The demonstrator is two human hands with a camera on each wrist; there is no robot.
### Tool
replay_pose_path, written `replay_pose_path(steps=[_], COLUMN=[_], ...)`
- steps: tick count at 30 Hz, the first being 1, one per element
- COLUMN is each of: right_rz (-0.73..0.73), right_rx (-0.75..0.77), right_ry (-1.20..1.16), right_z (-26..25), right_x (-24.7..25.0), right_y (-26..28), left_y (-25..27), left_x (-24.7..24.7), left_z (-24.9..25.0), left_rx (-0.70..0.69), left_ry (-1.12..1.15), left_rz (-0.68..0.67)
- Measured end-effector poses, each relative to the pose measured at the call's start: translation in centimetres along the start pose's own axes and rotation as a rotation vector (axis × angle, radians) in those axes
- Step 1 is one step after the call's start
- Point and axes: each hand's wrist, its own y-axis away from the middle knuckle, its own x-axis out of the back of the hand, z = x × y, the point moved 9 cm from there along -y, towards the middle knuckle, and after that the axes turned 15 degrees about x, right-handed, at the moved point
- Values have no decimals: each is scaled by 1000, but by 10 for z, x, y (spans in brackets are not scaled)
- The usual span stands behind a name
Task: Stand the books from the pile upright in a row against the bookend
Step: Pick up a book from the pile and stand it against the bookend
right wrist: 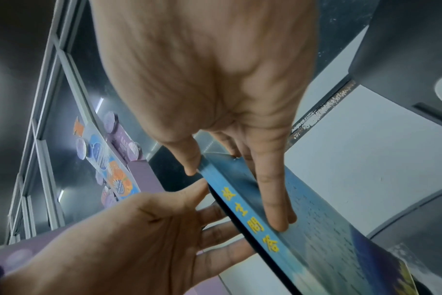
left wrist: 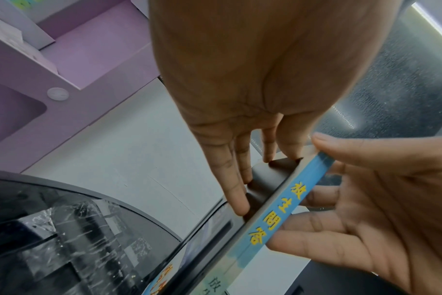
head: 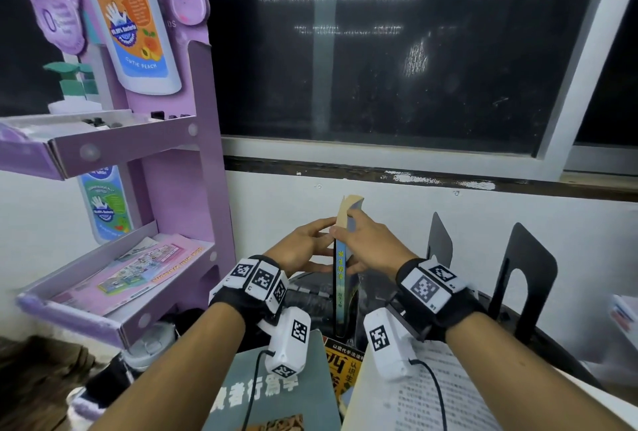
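Behind everything in the head view runs a dark window (head: 397,51) over a white wall, with a purple display stand (head: 172,161) on the left carrying printed bottle artwork and leaflets; the wrist views catch only scraps of these. Low in the head view lies the pile (head: 276,392): a grey-green book, an orange-and-black one beside it and an open page of text to the right, none of which the wrist cameras show. Two black bookends (head: 521,278) stand to the right on the dark counter (head: 310,296), near the wall. Between the hands, a thin blue book (head: 341,278) stands upright with its spine toward the person, left of the bookends and apart from them. The left hand (head: 303,247) has straight fingers pressed flat on the book's left cover, clearest in the left wrist view (left wrist: 230,111). The right hand (head: 371,244) pinches the book: the right wrist view (right wrist: 215,79) shows the thumb at the spine's top end and fingers laid along the right cover. Yellow characters on the spine (left wrist: 278,211) are readable only in the wrist views.
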Motion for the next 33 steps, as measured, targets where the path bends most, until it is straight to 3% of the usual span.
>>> replay_pose_path(steps=[16,28,33], right_rz=[3,-61,-87], right_rx=[-40,-20,-35], right_ry=[-160,66,155], right_z=[12,-10,-9], right_x=[-4,31,66], right_y=[17,52,84], left_y=[17,47,65], left_x=[-4,9,-4], left_z=[-3,5,12], left_rx=[34,19,-13], left_ry=[-30,-68,-114], left_rz=[24,204,192])
